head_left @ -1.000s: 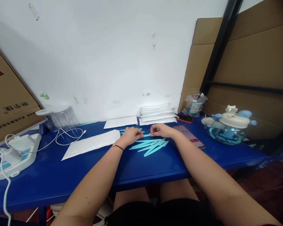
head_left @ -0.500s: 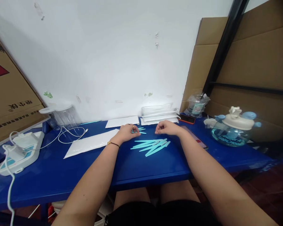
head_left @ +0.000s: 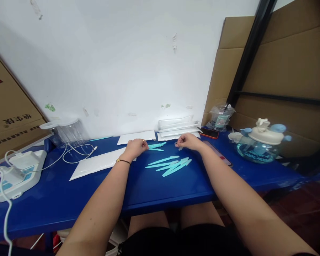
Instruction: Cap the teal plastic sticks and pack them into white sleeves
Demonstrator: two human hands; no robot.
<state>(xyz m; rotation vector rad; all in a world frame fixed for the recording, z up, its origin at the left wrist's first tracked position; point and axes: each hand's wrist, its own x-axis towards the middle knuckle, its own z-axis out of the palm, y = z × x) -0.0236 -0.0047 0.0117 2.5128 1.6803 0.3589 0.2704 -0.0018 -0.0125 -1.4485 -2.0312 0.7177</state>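
My left hand (head_left: 136, 147) is closed, fingertips pinched at the near ends of a small group of slim turquoise eyebrow razors (head_left: 157, 145). Its fingers partly hide those ends. My right hand (head_left: 188, 141) hovers over the blue table with thumb and fingers pinched. A small clear piece, like a blade cap (head_left: 180, 148), shows at its fingertips. Between the hands and nearer to me, several more turquoise razors (head_left: 167, 165) lie in a loose fan, with paler tips pointing right.
White padded packets (head_left: 93, 164) lie left, with more stacked packets (head_left: 176, 128) against the wall. Right are a phone (head_left: 218, 153), an orange-edged phone (head_left: 209, 133) and a water bottle (head_left: 261, 144). Clear tubs (head_left: 72, 132), a white cable (head_left: 77, 151) and a power strip (head_left: 21, 174) stand left.
My left hand has shifted slightly left, and more of the upper razors shows beside it. A clear piece now shows at my right fingertips. The near fan of razors has spread a little.
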